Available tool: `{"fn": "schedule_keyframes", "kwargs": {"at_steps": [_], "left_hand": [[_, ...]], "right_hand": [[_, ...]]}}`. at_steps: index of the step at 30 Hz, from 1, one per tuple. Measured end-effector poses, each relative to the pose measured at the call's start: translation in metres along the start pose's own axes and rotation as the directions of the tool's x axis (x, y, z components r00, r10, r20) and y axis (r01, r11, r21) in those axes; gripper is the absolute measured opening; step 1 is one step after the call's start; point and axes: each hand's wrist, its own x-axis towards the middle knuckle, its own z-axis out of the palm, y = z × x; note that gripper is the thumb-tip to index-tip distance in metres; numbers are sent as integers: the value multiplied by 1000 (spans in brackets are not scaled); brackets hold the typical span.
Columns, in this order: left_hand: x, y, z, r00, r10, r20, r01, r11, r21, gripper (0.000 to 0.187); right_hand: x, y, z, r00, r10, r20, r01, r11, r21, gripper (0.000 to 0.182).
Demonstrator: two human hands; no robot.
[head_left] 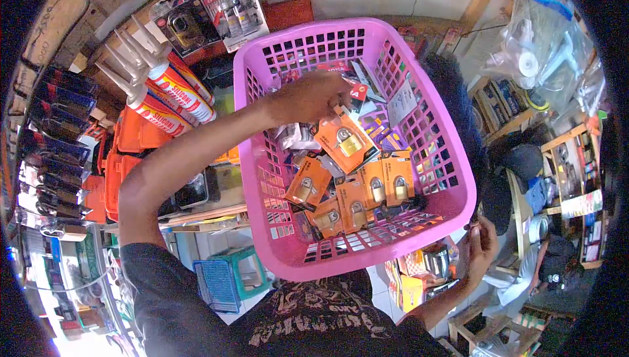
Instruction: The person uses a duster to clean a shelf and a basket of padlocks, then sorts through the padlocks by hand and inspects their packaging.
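Observation:
A pink plastic basket (452,206) fills the middle of the view, held up in front of me. Inside lie several orange carded padlocks (370,187) and other small packets. My left hand (308,95) reaches into the basket from the left and grips the top of one orange padlock card (346,139), lifting it above the others. My right hand (483,242) holds the basket's lower right rim from outside.
Sealant tubes (167,88) with white nozzles hang at the left above orange packs. Carded padlock and epoxy packs (229,3) hang at the top. Shelves with goods stand at the right (570,160). A blue stool (226,278) sits below.

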Motion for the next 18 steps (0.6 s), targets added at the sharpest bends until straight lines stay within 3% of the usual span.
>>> {"fn": "schedule_keyframes", "kwargs": {"at_steps": [4, 7, 9, 10, 13, 15, 18], "left_hand": [[-3, 7, -7, 1000, -23, -19, 24, 998, 59, 27], [-4, 5, -13, 996, -84, -6, 84, 995, -57, 19], [-6, 3, -15, 975, 151, -163, -106, 962, 252, 21], [-8, 8, -22, 975, 150, -164, -106, 961, 254, 21], [-13, 18, -38, 998, 44, -42, -36, 986, 165, 19], [-16, 18, -41, 984, -160, 80, 154, 985, 75, 15], [-28, -3, -24, 1000, -23, 8, 21, 986, 166, 14]], "right_hand": [[0, -1, 0, 1000, 2, 7, -2, 1000, -17, 28], [1, -5, 3, 1000, -30, 11, 30, 1000, -5, 29], [0, 0, 1, 1000, -28, 11, 28, 999, -16, 29], [0, 1, 0, 1000, -26, 10, 26, 999, -30, 30], [-1, 2, -4, 1000, -12, 26, 13, 1000, -22, 28], [-2, 2, -6, 1000, 5, 19, -5, 1000, -9, 28], [-2, 5, -6, 1000, 20, 10, -20, 1000, 13, 28]]}}
